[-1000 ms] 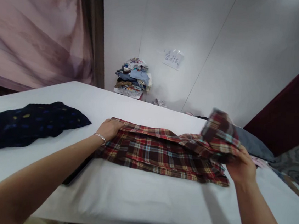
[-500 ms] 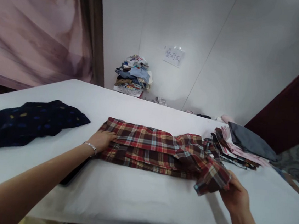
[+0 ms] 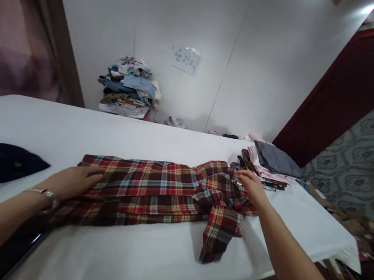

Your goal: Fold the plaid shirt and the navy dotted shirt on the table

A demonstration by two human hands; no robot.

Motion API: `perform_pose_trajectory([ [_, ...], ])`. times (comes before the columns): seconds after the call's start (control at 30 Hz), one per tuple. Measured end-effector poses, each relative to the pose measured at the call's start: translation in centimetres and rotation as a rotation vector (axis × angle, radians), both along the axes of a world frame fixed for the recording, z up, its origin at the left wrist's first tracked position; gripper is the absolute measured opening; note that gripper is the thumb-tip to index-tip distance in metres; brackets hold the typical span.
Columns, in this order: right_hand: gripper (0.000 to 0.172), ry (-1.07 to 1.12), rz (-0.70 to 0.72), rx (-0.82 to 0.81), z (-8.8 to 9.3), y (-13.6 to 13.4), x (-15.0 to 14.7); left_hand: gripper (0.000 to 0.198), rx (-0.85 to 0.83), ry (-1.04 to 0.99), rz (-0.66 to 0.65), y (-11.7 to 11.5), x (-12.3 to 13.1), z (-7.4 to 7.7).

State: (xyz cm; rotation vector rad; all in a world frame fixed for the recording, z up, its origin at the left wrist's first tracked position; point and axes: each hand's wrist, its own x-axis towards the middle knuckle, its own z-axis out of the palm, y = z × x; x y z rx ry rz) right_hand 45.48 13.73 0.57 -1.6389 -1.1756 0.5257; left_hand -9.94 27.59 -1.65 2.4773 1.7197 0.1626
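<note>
A red plaid shirt [image 3: 155, 190] lies lengthwise on the white table [image 3: 134, 259], folded into a long strip. One sleeve end [image 3: 219, 232] hangs toward the table's near edge. My left hand [image 3: 72, 181] rests flat on the shirt's left end, fingers stretched out, a bracelet on the wrist. My right hand [image 3: 252, 187] lies on the bunched right end of the shirt, fingers extended and holding nothing.
A stack of folded clothes [image 3: 271, 166] with a grey piece on top sits at the table's right end. A dark blue garment [image 3: 0, 162] lies at the left. A pile of clothes [image 3: 129, 87] stands against the white wall, under a paper note [image 3: 185, 59].
My right hand let go of the sleeve end, which now lies toward the near edge, and moved up onto the shirt's right end. The view swung to the right.
</note>
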Motion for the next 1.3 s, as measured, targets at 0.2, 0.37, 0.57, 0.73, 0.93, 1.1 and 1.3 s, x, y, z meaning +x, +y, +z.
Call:
perform_pose_trajectory([
  [0.2, 0.038, -0.351, -0.138, -0.244, -2.2, 11.4, 1.8, 0.057, 0.044, 0.116, 0.048, 5.8, 2.9, 0.9],
  [0.37, 0.029, -0.511, -0.157, -0.38, -3.8, 14.0, 2.8, 0.051, -0.045, 0.269, 0.052, 7.4, 4.0, 0.7],
  [0.57, 0.026, -0.642, -0.292, -0.412, -5.0, 13.3, 3.8, 0.042, -0.004, 0.274, 0.084, 7.3, 3.1, 0.4],
  [0.73, 0.022, -0.646, -0.26, -0.373, -5.8, 13.1, 3.5, 0.043, 0.007, 0.22, 0.126, 7.0, 3.4, 0.2],
  [0.93, 0.038, -0.506, -0.158, -0.194, -3.1, 10.6, 1.6, 0.055, 0.17, 0.085, 0.018, 3.1, 5.3, 0.3],
  [1.1, 0.035, -0.206, 0.016, -0.05, -2.2, 1.8, -1.7, 0.054, 0.068, -0.007, -0.102, -3.4, 6.6, -1.3],
  [1.3, 0.035, 0.081, 0.037, 0.03, -4.0, -9.9, -4.8, 0.055, -0.142, -0.419, -0.233, -12.4, 13.4, 0.4],
])
